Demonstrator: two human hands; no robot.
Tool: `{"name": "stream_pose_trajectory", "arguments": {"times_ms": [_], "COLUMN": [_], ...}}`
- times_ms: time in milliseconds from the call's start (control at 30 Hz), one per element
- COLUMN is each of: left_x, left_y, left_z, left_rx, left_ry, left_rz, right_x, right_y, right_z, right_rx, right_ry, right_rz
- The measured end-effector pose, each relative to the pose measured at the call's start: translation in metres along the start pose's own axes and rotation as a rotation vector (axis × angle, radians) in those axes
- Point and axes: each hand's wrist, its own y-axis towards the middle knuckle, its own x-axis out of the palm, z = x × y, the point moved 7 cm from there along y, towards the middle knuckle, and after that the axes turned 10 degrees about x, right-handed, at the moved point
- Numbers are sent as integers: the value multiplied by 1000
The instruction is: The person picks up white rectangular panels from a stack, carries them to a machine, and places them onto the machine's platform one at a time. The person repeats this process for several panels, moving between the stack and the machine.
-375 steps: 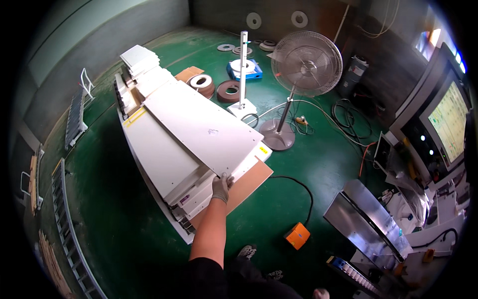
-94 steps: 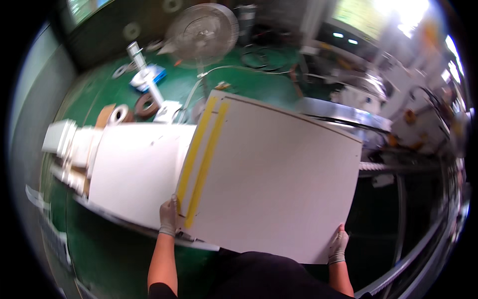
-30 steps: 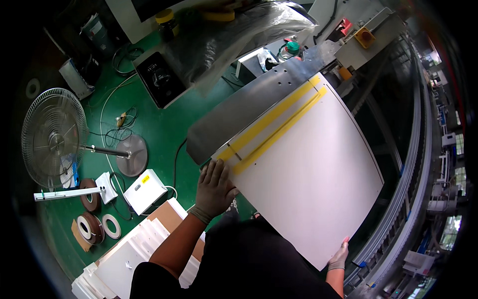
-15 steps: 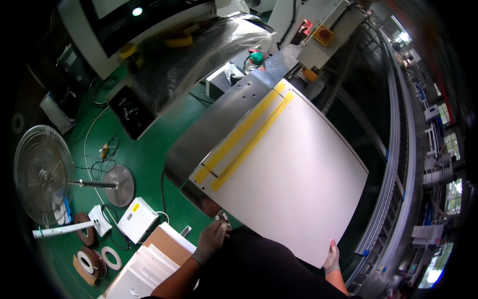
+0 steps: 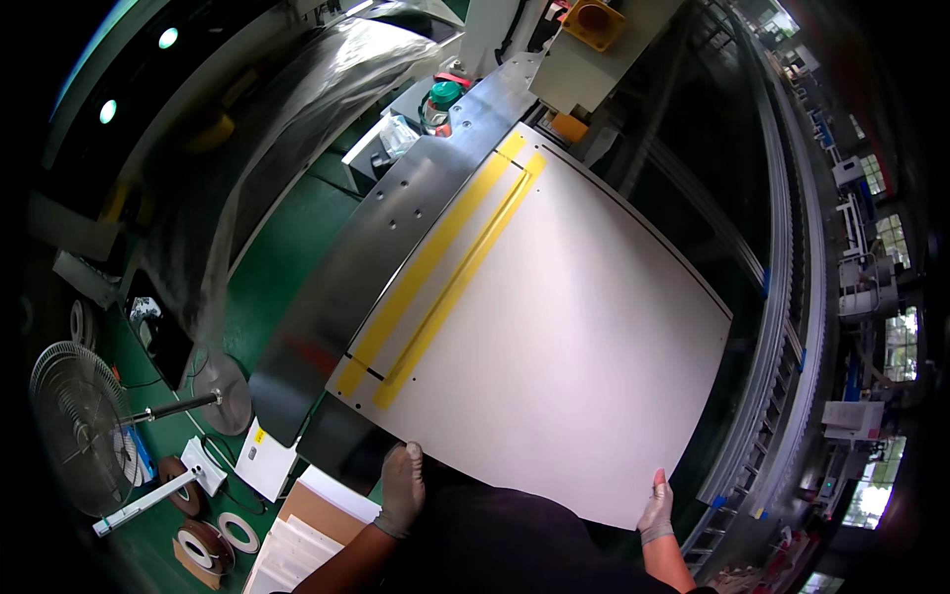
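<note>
A large white panel (image 5: 564, 346) lies slanted before me, with two strips of yellow tape (image 5: 430, 287) along its left side. Its left part rests over a grey metal plate (image 5: 366, 238). At the lower right corner my gloved right hand (image 5: 655, 513) grips the panel, thumb on top and fingers hidden beneath. My gloved left hand (image 5: 401, 490) is closed at the panel's near left edge, its thumb up against that edge; the other fingers are mostly out of sight.
A standing fan (image 5: 79, 426), tape rolls (image 5: 205, 546) and a white box (image 5: 265, 463) stand on the green floor at left. Metal rails (image 5: 792, 297) run along the right. An orange-yellow switch box (image 5: 594, 22) and a green-lidded jar (image 5: 443, 96) are at the far side.
My left hand has let go of a small dark object and moved left to the panel's near edge. My right hand keeps its hold. The view has shifted, showing more machine at upper left.
</note>
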Motion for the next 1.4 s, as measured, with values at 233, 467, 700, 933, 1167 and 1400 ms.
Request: {"name": "stream_pose_trajectory", "arguments": {"times_ms": [233, 467, 700, 933, 1167, 1400], "left_x": [36, 79, 112, 80, 16, 15], "left_y": [58, 122, 194, 182, 126, 125], "left_z": [63, 97, 125, 197, 127, 128], "left_rx": [9, 87, 261, 469, 107, 197], "left_ry": [60, 45, 116, 750, 1285, 1285], "left_rz": [62, 218, 64, -20, 163, 204], "right_x": [8, 29, 31, 43, 37, 54], "right_y": [49, 100, 174, 238, 302, 333], "right_z": [-55, -118, -165, -219, -290, -350], "right_rx": [-9, -28, -22, 36, -141, -380], "right_ry": [-20, 23, 33, 193, 12, -222], "right_rz": [-16, -23, -155, -275, -119, -207]}}
